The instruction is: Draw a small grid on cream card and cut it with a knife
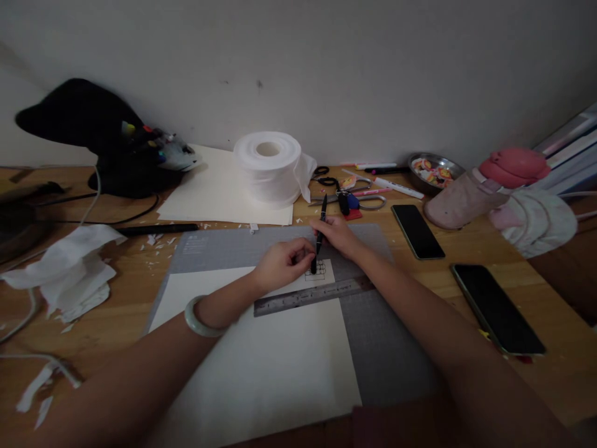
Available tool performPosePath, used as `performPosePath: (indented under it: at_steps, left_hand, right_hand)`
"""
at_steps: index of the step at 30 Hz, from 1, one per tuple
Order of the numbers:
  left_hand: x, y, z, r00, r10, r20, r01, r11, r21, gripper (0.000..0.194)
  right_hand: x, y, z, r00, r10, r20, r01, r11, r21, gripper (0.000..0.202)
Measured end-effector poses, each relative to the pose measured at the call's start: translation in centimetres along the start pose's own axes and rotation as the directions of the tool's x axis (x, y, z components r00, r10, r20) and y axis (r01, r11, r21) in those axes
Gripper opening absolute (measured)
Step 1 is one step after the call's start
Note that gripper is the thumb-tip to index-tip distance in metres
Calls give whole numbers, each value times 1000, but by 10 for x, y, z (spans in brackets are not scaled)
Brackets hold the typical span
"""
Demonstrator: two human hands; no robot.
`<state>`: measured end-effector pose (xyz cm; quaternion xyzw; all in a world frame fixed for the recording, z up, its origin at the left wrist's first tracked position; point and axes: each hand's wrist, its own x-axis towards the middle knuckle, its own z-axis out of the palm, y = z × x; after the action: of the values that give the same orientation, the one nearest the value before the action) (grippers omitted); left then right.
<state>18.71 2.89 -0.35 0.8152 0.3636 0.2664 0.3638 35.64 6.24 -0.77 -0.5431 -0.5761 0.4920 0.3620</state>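
My right hand (338, 236) is closed round a black pen (323, 211), which stands nearly upright with its lower end close to my left fingertips. Pinched in my left hand (285, 264) is a short black piece that looks like a pen cap (314, 266); whether it touches the pen I cannot tell. Beneath both hands lies a large cream sheet of paper (261, 367), with a small black-line grid drawing (321, 270) near its top right corner. A metal ruler (303, 298) rests across the sheet just below the drawing.
A grey cutting mat (382, 348) lies under the paper. Behind it are a white tissue roll (268, 177), scissors (370, 202) and several markers. Two phones (418, 231) and a pink-lidded bottle (471, 196) are at the right. Crumpled tissue (79, 267) and cables lie left.
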Motion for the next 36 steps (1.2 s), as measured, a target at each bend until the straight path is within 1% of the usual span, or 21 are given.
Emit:
performPosePath:
  at_steps: [4,6,8,10,13,15,16,17,19,21,24,27,30,36]
  left_hand:
    - [-1,1,1,1000,7,5,-7,999,48,15]
    - [-1,1,1,1000,1,-4,-1,998,62,15]
    - [-1,0,1,999,-19,-26,21,997,68,15]
    - [-1,-2,1,997,-32,-64,36,997,64,15]
    - [-1,-4,1,994,-29,-107,36,997,64,13]
    - [-1,-4,1,993,-32,-110,41,996,78,13]
    - [-1,-3,1,994,-34,-105,44,995,87,13]
    - [-1,-3,0,995,-35,-98,45,994,98,13]
    - [-2,-1,0,996,-34,-84,44,992,121,14]
    - [-2,1,-1,996,-44,-75,55,988,146,14]
    - [-1,2,-1,996,-59,-71,71,982,176,14]
    - [-1,2,-1,995,-61,-76,75,979,190,14]
    - [-1,3,-2,996,-67,-63,77,980,184,14]
    - [-1,6,-2,995,-79,-54,88,977,197,12]
  right_hand:
    - [0,2,2,1000,-15,13,15,1000,3,34]
    - [1,2,2,1000,-6,-14,6,1000,17,34]
    - [0,-4,-1,997,-7,-77,11,999,52,35]
    - [-4,-17,-9,986,-50,-162,64,994,83,36]
    - [-19,-42,-21,944,-173,-280,201,977,74,32]
    - [-33,-52,-24,913,-213,-349,246,968,54,28]
    - [-41,-53,-23,912,-204,-357,231,972,34,26]
    - [-49,-50,-21,924,-179,-337,190,982,-1,25]
    - [-63,-36,-14,959,-102,-263,82,993,-85,24]
    - [-71,-19,-7,965,-27,-260,-11,990,-144,22]
    - [-74,-2,-2,968,38,-249,-85,980,-180,18]
    - [-71,1,-2,973,71,-221,-112,977,-180,15]
    - [-68,-1,-3,977,54,-206,-98,973,-209,14]
    - [-67,1,-1,968,33,-248,-90,970,-225,15]
